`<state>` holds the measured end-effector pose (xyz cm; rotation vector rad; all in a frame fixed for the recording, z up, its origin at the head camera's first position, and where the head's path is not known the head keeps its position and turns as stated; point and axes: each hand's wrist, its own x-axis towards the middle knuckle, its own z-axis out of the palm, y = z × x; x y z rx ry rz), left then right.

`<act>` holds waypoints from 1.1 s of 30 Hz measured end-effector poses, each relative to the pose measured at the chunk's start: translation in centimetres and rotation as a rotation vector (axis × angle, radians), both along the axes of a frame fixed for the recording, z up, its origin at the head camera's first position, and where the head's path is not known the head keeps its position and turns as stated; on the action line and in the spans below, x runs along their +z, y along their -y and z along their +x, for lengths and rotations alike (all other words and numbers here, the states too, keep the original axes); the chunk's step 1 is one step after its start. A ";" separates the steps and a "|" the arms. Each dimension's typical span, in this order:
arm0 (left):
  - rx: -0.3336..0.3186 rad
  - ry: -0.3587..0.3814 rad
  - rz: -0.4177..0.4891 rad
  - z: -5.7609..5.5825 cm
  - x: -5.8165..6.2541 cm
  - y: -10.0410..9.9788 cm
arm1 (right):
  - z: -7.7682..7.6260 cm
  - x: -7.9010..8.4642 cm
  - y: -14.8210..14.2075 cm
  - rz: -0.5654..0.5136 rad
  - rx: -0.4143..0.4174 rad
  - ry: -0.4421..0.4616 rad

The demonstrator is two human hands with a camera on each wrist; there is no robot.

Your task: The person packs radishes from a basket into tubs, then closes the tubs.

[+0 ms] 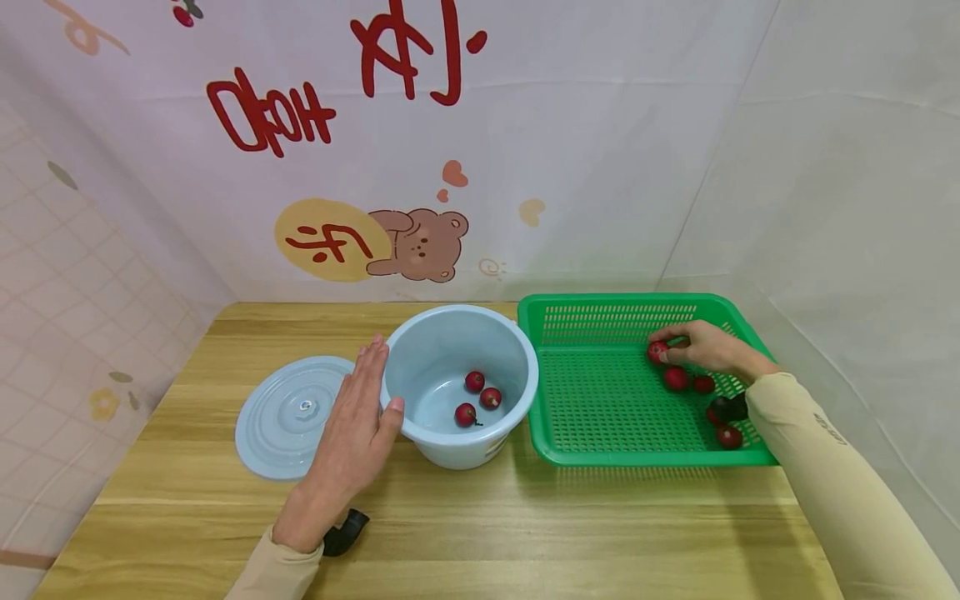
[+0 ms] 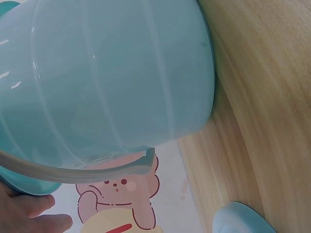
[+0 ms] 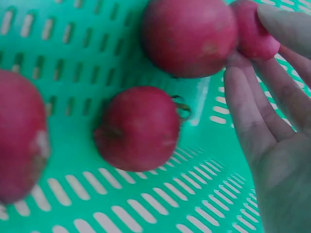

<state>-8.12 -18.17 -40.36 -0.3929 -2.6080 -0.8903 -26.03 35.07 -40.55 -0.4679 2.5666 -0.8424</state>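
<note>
Radish (image 1: 657, 352) is over in the basket (image 1: 637, 459) and the right hand (image 1: 708, 344) has it: thumb on one side, fingers (image 3: 248, 109) on the other, parted only abt as far as the radish is wide. Can't tell if it's off the basket floor or resting on it tbh. It's basically round, so no real long axis to speak of.

Main thing IMO is direction: bucket (image 1: 408, 375) sits off to the left of those fingers, w/ the basket's left rim in between. Right hand's obv the nearer one to this radish, the other's well apart.

More radishes (image 1: 676, 379) in the basket too, on the person's side of the right fingers: one right by the held one, the rest trailing back toward the wrist, one partly hidden by the black wrist mount (image 1: 726, 408). 3 others (image 1: 491, 398) are down on the bucket floor, nearer the left hand (image 1: 358, 421) than the right.

Left hand's at the bucket's left side, fingers pretty much straight, holding nothing AFAICT. Can't tell if it's actually touching the rim. Lid (image 1: 273, 417) lies flat on the worktop (image 1: 465, 550), just left of those fingers & partly hidden by the hand.
</note>
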 end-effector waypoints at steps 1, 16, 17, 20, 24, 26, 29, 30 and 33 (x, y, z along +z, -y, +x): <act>-0.001 0.000 0.000 0.0 0.0 0.0 | 0.1 0.1 0.0 -0.004 -0.011 0.004; -0.001 -0.008 -0.016 0.1 0.1 -0.1 | 0.9 3.3 1.3 0.029 0.015 -0.174; -0.001 -0.007 -0.017 0.1 0.1 -0.1 | 1.0 3.6 1.4 0.028 0.014 -0.182; -0.002 -0.004 -0.017 0.1 0.1 -0.1 | 1.3 4.5 1.8 0.019 0.011 -0.203; -0.003 -0.001 -0.012 0.0 0.1 -0.1 | 1.8 5.6 2.4 -0.002 0.015 -0.229; -0.003 0.003 -0.011 0.0 0.1 -0.1 | 2.0 6.0 2.7 -0.017 0.020 -0.229; -0.006 0.002 -0.008 0.0 0.1 -0.1 | 2.4 6.5 3.0 -0.033 0.019 -0.217; -0.006 0.003 -0.008 0.0 0.1 -0.1 | 2.6 6.7 3.1 -0.037 0.016 -0.214; -0.007 0.003 -0.005 0.0 0.1 -0.1 | 3.0 7.0 3.4 -0.058 -0.004 -0.201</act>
